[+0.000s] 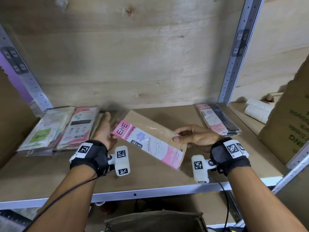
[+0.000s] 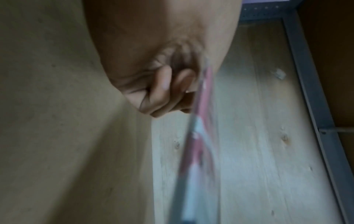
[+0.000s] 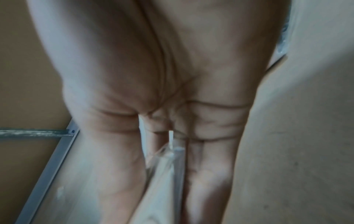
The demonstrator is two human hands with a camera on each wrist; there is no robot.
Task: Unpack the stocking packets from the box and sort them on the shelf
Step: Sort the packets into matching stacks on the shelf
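Both hands, left hand [image 1: 104, 131], right hand [image 1: 194, 137], grip stocking packet [image 1: 148, 143] over shelf [image 1: 209, 166].

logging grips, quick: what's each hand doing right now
Left hand: grips the pink end of the stocking packet.
Right hand: pinches the same packet's clear end between thumb and fingers.

Glossy plastic packet [image 1: 148, 144], matt plywood shelf [image 1: 167, 178], grey metal uprights [image 1: 234, 64].
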